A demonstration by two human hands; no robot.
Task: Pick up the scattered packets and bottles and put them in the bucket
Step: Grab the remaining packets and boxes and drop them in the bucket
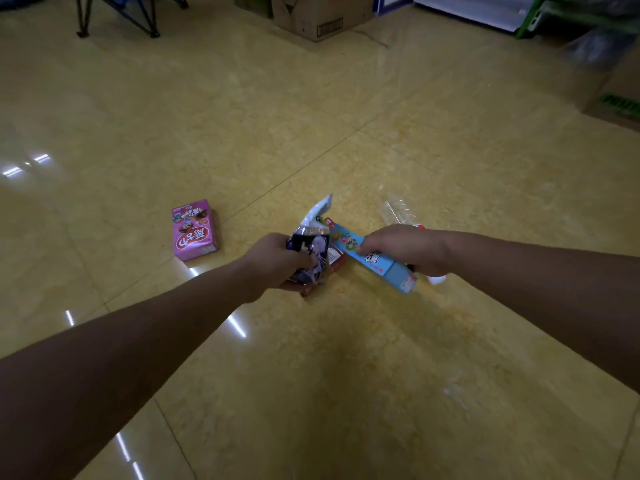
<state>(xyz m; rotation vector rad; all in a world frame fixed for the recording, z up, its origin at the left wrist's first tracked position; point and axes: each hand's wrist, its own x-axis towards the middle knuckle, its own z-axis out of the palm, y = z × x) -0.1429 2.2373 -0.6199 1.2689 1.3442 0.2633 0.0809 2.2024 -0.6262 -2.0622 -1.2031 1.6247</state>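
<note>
Dark packet [313, 247] is bunched in the left hand [277, 261], above a red packet [336, 258]. The right hand [405, 247] grips a blue carton [377, 261] and seemingly a clear bottle [396, 211]. Either crowded grip could slip. The pink box [195, 232] lies on the floor [346, 341]; no bucket is visible.

floor [450, 161]: glossy yellow tiles, light glare | cardboard box [322, 15] far centre | dark folding chair legs [117, 15] far left

The pink rectangular cardboard box [195, 231] shows white letters on red. Right of it, the crinkled foil packet [316, 249] is dark purple with a silver top; the long cardboard carton [379, 264] is light blue.
</note>
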